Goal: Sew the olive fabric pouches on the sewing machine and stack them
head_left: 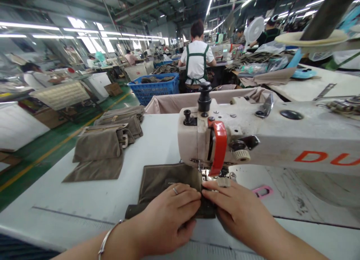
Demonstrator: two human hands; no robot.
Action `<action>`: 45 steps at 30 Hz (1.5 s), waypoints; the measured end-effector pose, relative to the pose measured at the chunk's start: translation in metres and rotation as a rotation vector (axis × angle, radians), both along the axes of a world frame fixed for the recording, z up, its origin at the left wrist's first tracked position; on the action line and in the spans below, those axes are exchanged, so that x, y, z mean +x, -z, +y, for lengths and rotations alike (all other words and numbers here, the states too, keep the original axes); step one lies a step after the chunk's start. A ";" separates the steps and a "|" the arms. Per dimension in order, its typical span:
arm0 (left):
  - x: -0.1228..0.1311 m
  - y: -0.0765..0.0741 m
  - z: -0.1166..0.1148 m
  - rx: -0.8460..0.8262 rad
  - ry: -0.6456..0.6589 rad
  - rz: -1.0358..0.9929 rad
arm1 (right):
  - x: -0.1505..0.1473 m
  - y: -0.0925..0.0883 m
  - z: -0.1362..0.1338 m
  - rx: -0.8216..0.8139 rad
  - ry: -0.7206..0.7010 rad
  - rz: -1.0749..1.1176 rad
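An olive-brown fabric piece point(165, 174) with a small label lies folded under the needle area of a white sewing machine point(194, 136). My left hand point(168, 215), wearing a ring and a bracelet, presses on this piece with its fingers bent and close together. On the machine's near side, my right hand point(239, 211) pinches the fabric's right edge beside the presser foot. The fingertips of both hands nearly meet there. A red guard point(218, 147) hangs on the machine head just above them. My right hand partly hides the stitching spot.
Stacked olive-brown fabric pieces point(98, 147) lie on the white table point(152, 132) at left. A pink plastic piece point(263, 191) rests right of my right hand. Behind the machine are a cloth-lined bin point(168, 103), a blue crate point(156, 89) and a seated co-worker point(197, 61).
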State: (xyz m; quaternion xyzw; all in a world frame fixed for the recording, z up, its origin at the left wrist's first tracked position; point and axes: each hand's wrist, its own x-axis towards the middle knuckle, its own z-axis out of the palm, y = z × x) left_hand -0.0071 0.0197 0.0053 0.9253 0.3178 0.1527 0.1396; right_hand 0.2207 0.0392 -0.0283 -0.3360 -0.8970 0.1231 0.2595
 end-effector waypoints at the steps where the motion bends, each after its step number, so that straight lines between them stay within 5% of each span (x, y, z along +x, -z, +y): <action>1: -0.001 0.001 0.004 -0.002 0.010 -0.005 | 0.000 0.001 0.000 -0.011 0.019 -0.012; 14: -0.003 0.006 0.051 0.087 0.015 0.024 | -0.008 -0.002 0.000 -0.127 0.144 -0.136; 22: -0.026 0.013 0.065 0.110 0.018 -0.077 | 0.003 -0.011 0.008 0.024 0.272 0.012; 29: -0.016 0.015 0.051 0.077 0.002 -0.180 | 0.003 -0.010 0.010 0.028 0.282 -0.083; 35: 0.004 0.016 0.039 0.127 -0.077 -0.203 | -0.007 -0.004 0.004 -0.044 0.064 0.087; 45: 0.009 0.022 0.050 0.136 -0.156 -0.242 | -0.012 0.002 0.010 0.062 0.150 0.082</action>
